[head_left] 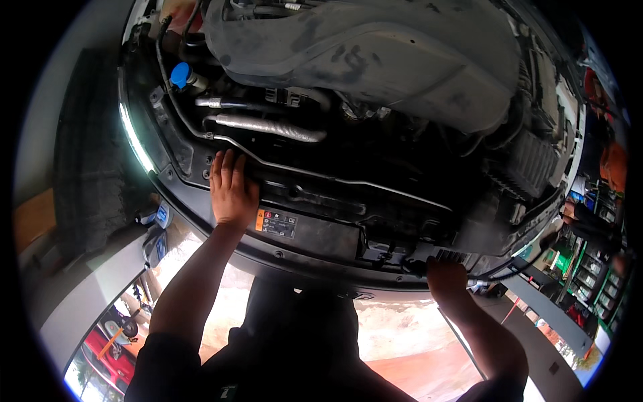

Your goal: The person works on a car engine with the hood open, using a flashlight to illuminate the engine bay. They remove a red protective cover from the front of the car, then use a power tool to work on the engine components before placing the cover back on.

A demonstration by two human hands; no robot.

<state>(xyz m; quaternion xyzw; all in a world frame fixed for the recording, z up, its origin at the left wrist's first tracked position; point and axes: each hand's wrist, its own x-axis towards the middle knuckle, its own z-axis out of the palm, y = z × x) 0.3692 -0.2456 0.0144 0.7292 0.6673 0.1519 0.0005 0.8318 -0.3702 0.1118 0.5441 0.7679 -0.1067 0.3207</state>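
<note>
My left hand [232, 191] lies flat with its fingers stretched on the black front panel [321, 236] of a car's engine bay, beside a warning label [276, 223]. My right hand [447, 275] is closed at the panel's right part, around a dark tool mostly hidden by the fingers. From that hand a black hose [519, 269] runs off to the right. A blurred grey haze [479, 224] shows just beyond the right hand. Past my left fingers are a thin metal pipe [295, 167] and a ribbed silver hose [268, 127].
A large dusty engine cover [362, 57] fills the far side. A blue cap [180, 75] stands at the far left, and a finned black box [526, 164] at the right. Shelves with bins [593, 275] are at the far right. Another person's hand [568, 209] shows near them.
</note>
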